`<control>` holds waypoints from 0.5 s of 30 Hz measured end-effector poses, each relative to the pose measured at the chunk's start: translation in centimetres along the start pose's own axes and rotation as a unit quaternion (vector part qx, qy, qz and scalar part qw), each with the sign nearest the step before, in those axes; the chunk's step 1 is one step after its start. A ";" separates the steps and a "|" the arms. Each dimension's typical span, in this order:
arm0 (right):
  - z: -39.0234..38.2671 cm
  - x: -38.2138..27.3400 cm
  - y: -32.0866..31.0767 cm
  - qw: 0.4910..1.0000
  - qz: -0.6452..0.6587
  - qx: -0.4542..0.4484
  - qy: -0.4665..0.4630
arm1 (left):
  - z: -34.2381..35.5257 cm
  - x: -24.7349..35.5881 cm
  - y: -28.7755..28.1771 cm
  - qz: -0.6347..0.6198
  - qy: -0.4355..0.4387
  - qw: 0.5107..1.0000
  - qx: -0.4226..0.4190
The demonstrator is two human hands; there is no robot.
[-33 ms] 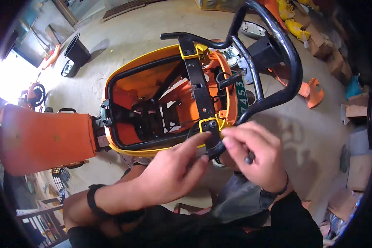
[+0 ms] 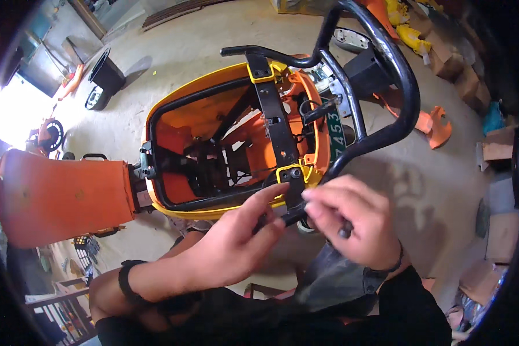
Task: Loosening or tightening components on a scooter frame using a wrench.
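In front of me is a scooter's open yellow-and-orange rear body (image 2: 199, 209), a black metal crossbar (image 2: 275, 112) spanning it. A dark bolt (image 2: 294, 173) sits in the crossbar's near end, beside a yellow bracket edge (image 2: 280, 173). My left hand (image 2: 230, 239) is just left of that end, index finger and thumb apart, nothing visible between them. On the other side, my right hand (image 2: 352, 216) has thumb and index finger pinched, and its curled lower fingers hold a small dark bolt (image 2: 345, 230) with the round end showing. Whatever is in the pinch is too small to make out.
A black tubular grab rail (image 2: 412, 104) curves around the right of the body. The raised orange seat (image 2: 69, 196) extends left. On the concrete floor are a black bin-like part (image 2: 106, 75) and an orange panel (image 2: 438, 128). Cardboard boxes (image 2: 499, 151) line the right side.
My right hand has shifted slightly left and down, and the left hand's fingers a little left. The bolt stays in the right hand.
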State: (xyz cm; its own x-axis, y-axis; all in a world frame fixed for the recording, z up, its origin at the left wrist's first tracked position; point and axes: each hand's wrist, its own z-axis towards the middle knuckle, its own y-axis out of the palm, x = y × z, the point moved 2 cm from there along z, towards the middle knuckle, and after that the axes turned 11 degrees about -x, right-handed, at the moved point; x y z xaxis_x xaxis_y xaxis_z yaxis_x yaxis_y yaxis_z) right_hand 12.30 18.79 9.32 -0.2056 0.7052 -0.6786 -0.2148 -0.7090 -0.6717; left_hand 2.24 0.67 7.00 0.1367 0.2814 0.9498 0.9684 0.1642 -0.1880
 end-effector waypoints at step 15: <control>-0.3 -0.5 1.5 0.993 0.065 -0.085 -0.055 | 0.5 -1.3 0.4 -0.227 -0.024 0.963 -0.145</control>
State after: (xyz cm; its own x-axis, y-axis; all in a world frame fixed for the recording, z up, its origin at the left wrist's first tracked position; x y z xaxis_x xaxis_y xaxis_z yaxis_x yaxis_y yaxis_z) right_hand 12.39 17.36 8.53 -0.3257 0.5983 -0.7320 -0.0175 -0.7779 -0.6281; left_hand 2.39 0.87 5.56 -0.3181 0.2863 0.9038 0.9444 0.0124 0.3284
